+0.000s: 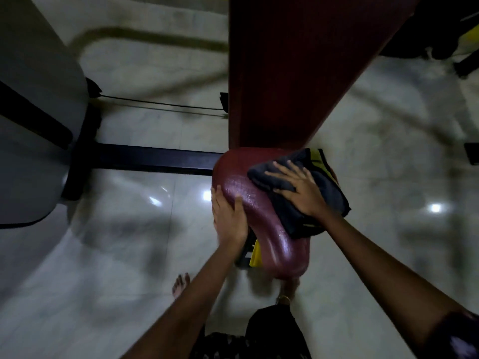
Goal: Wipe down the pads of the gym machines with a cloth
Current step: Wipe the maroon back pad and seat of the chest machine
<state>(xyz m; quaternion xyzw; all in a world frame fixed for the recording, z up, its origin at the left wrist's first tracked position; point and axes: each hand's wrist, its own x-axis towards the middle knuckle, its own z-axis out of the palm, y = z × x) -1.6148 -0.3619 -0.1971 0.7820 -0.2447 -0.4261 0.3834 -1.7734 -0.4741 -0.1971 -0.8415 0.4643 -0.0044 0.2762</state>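
While your right hand lies flat on the dark cloth, fingers spread and straight, it presses that cloth onto the upper right part of the maroon seat pad; the grip here is wide, a flat palm with nothing curled round the fabric. The cloth is folded, dark grey with a strip of yellow-green showing at its far edge, and it hangs a little over the pad's right side. Your left hand holds the pad's left edge, thumb on the top surface and fingers wrapped down over the side, so that grip is closed round the pad itself. The seat pad glistens where it lies bare between your two hands. Just beyond it rises the long maroon back pad, running away from you toward the top of the view. Under the seat's near end a yellow bracket shows beside black metal. A black floor bar runs left from the seat to a grey machine housing. Your bare foot stands on the pale glossy floor, which reflects ceiling lights.
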